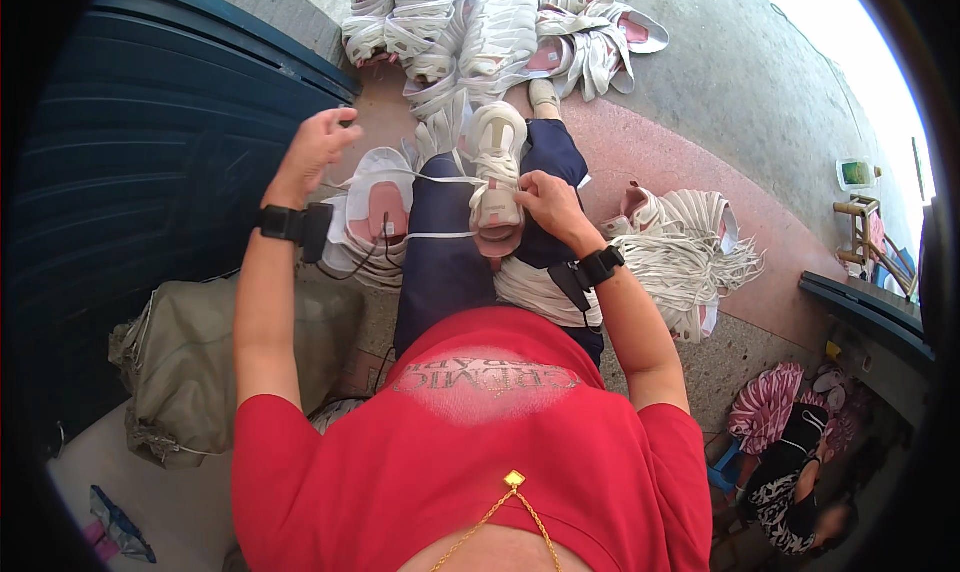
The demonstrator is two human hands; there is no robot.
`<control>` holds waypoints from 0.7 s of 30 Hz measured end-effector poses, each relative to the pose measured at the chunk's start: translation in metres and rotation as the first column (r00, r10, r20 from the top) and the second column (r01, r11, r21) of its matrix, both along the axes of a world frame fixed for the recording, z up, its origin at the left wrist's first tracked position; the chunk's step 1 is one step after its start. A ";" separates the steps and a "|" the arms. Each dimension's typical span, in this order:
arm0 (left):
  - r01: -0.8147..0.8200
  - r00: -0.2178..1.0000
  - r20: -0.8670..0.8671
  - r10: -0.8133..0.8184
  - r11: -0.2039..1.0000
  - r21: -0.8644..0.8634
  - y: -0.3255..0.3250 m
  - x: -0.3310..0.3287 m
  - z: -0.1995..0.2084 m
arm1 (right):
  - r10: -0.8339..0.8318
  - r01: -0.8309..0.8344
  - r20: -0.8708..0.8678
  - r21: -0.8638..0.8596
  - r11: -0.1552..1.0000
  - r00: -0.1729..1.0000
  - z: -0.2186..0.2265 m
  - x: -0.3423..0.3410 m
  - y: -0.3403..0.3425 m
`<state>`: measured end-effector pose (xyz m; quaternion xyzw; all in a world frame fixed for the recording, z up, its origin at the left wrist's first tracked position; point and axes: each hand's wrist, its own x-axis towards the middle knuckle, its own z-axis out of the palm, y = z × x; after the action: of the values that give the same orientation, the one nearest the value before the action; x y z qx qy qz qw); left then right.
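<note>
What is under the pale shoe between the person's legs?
Dark blue trousers show on either side of the shoe. Its underside, and whatever directly supports it, are covered in this view.

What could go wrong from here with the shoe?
1. The shoe sits on the lap with the right grip at its edge; a hard lace pull might tip it.
2. A white lace crosses the left thigh close to a black cable, so they could snag.
3. The bunched loose laces on the right might tangle if knocked.
</note>
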<state>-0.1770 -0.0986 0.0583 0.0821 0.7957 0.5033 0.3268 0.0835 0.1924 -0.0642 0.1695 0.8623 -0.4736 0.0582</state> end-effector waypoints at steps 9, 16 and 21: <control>0.704 0.564 -0.218 -0.796 0.602 -0.377 0.153 0.070 -0.085 | 0.112 -0.085 -0.080 0.286 0.954 0.990 0.011 0.008 -0.005; 0.744 0.407 -0.363 -0.838 0.535 -0.400 0.161 0.078 -0.091 | 0.247 -0.186 -0.184 0.296 0.937 0.951 0.008 0.016 -0.002; 0.366 0.805 0.466 -0.367 0.926 0.096 0.135 0.063 -0.046 | -0.437 0.156 0.029 -0.953 0.258 0.899 0.073 0.066 0.058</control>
<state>-0.1136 0.0366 0.0120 0.1082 0.6594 0.4359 0.6029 0.1492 0.2500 0.0090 0.2050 0.3767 -0.9020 -0.0502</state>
